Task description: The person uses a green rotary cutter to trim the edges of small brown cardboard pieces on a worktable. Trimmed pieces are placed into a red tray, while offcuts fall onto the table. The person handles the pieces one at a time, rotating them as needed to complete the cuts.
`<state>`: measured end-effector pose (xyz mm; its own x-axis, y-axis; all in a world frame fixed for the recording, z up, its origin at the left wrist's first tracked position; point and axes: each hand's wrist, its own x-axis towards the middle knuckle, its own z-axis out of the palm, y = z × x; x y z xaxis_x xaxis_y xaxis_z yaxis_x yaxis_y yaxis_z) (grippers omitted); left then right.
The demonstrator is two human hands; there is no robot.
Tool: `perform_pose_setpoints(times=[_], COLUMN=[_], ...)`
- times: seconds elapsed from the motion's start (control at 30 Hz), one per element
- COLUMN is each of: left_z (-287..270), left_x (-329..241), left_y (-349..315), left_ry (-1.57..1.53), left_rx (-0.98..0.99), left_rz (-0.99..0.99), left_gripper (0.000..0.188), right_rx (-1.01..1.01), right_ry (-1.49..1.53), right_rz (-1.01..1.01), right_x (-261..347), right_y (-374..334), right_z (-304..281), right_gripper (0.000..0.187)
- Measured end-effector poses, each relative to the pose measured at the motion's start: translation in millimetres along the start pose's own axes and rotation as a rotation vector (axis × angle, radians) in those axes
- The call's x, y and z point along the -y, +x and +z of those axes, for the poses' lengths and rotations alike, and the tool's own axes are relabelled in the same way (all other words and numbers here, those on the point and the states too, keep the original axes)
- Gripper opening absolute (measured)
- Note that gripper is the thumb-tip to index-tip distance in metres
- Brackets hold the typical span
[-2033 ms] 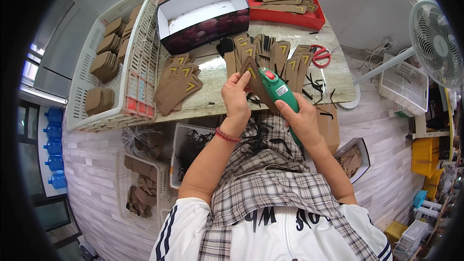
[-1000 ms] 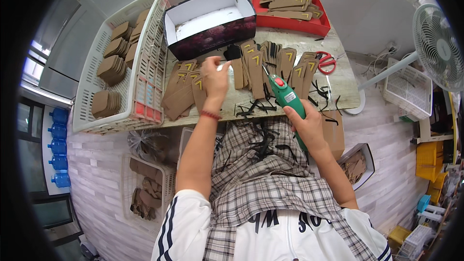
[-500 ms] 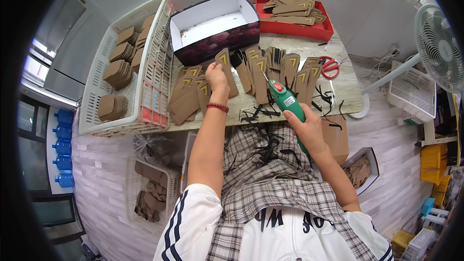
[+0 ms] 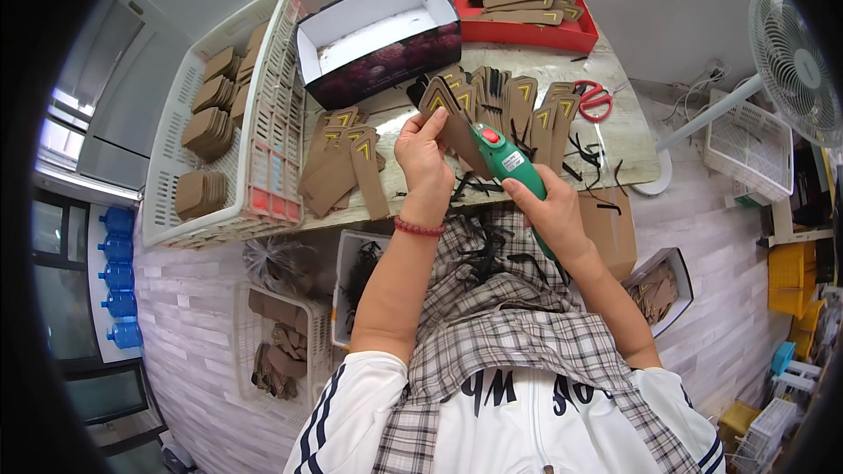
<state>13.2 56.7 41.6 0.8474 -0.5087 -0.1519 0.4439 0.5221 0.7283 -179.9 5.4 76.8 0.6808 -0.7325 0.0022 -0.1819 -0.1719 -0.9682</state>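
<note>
My left hand (image 4: 425, 151) pinches a flat brown strip (image 4: 458, 139) with a rounded top and a yellow angled mark, holding it tilted above the table. My right hand (image 4: 551, 211) is wrapped round a green handheld electric tool (image 4: 512, 165) with a red button. The tool's front end meets the strip's right edge; its tip is hidden there. Similar brown strips (image 4: 520, 105) stand fanned in a row behind, some with black bands. A looser pile of brown strips (image 4: 332, 174) lies left of my left hand. Black band scraps (image 4: 583, 154) litter the table's right side.
A white crate (image 4: 279, 114) with stacked brown pieces stands at the left. Behind are a dark patterned box (image 4: 386, 68) and a red tray (image 4: 527, 32) of strips. Red-handled scissors (image 4: 594, 102) lie right. A fan (image 4: 795, 66) stands beyond the table's right edge (image 4: 648, 145).
My left hand has moved right with the brown strip, bringing it against the front of the green tool. The tool's thin tip, visible before, is now hidden. The view has shifted slightly.
</note>
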Motion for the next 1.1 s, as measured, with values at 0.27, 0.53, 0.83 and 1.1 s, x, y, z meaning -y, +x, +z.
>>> perform_pose_setpoints(times=[0.27,0.53,0.83,1.1], left_z=[14.3,14.3,5.2,3.5], left_x=[9.5,16.6,24.1,3.9], left_y=[-19.3,-33.4,-40.1,-34.6], left_ry=[0.023,0.095,0.142,0.263], left_rx=[-0.001,0.051,0.092,0.133], left_rz=[-0.064,-0.125,-0.102,0.001], left_gripper=[0.014,0.01,0.009,0.008], right_rx=[-0.031,-0.058,-0.074,-0.078], right_ry=[0.032,0.024,0.003,-0.014], right_rz=[-0.009,-0.007,-0.006,-0.05], right_x=[-5.4,-0.7,-1.3,-10.7], right_y=[-1.9,-2.7,-1.3,-0.5], right_z=[-6.3,-9.2,-12.0,-17.5], right_gripper=[0.036,0.036,0.035,0.036])
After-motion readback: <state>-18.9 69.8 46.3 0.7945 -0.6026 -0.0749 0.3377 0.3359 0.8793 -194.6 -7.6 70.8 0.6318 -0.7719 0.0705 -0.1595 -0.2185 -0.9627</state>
